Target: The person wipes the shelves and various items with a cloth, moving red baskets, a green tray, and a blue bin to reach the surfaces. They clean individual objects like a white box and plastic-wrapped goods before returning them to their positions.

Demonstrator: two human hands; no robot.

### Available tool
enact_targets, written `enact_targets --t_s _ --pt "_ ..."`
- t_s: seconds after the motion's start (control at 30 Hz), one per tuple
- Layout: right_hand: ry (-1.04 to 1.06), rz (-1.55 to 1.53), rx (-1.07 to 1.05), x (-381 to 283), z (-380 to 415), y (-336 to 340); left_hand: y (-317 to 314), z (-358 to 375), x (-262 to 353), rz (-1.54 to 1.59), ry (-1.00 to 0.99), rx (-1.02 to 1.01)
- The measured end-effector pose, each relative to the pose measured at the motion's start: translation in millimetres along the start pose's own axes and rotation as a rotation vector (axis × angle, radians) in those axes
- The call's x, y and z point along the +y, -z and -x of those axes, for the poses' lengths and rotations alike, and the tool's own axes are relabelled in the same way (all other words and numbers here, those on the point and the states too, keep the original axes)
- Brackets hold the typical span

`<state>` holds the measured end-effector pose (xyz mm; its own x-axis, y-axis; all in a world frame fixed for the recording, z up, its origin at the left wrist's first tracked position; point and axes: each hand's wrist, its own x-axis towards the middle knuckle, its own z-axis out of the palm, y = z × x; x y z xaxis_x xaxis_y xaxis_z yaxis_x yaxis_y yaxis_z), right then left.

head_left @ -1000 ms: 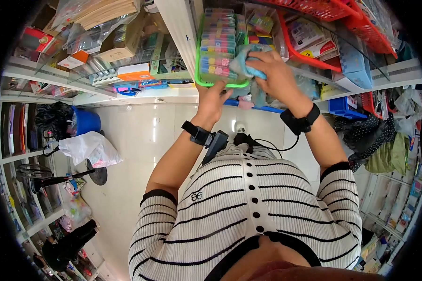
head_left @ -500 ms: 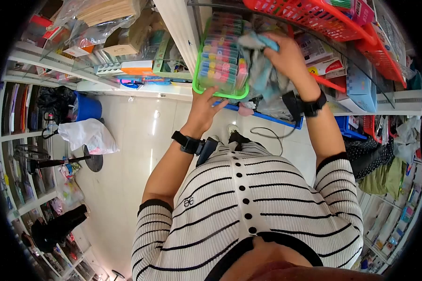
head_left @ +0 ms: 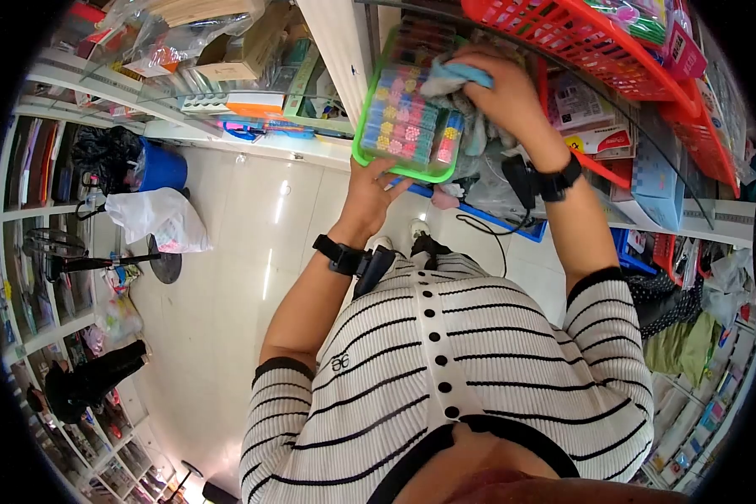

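A green basket (head_left: 445, 177) on the shelf holds rows of small wrapped packs (head_left: 399, 126) with coloured flower patterns. At its near left corner, my left hand (head_left: 367, 197) grips the rim, thumb and fingers around the edge. My right hand (head_left: 504, 92) is closed on a grey and light-blue cloth (head_left: 447, 78), which lies over the right side of the basket and hangs down beside it. The cloth hides part of the packs.
Red baskets (head_left: 592, 50) stand at the upper right, beside a light-blue box (head_left: 655, 185). Below the shelf edge is a blue tray (head_left: 512, 228) with plastic bags. A blue bin (head_left: 164, 166) and a white bag (head_left: 160, 220) stand on the floor at left.
My right hand has moved slightly up and left with the cloth, now nearer the packs. My left hand stays at the basket's rim. The view has shifted slightly.
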<state>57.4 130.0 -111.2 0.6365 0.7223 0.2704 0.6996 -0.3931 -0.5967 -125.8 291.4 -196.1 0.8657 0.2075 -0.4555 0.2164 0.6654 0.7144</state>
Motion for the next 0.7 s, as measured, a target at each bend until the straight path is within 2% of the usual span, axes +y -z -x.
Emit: enact_targets --t_s 0.07,0.17,0.27,0.43,0.7 --pt "-0.138 -0.125 0.200 -9.1 22.0 13.9 16.8 -9.8 -1.4 0.246 0.138 -0.120" --pt "-0.041 -0.038 0.322 -5.0 50.1 23.9 22.6 -12.6 21.1 0.285 0.138 -0.169" --pt "-0.025 -0.078 0.363 4.7 74.9 22.6 33.8 -26.5 33.6 0.247 0.186 -0.263" --pt "-0.103 -0.211 0.403 6.0 98.5 22.9 36.1 -54.0 49.1 0.009 0.214 -0.253" --pt "-0.112 -0.238 0.397 3.6 112.2 21.8 28.0 -61.4 46.0 -0.006 0.239 -0.267"
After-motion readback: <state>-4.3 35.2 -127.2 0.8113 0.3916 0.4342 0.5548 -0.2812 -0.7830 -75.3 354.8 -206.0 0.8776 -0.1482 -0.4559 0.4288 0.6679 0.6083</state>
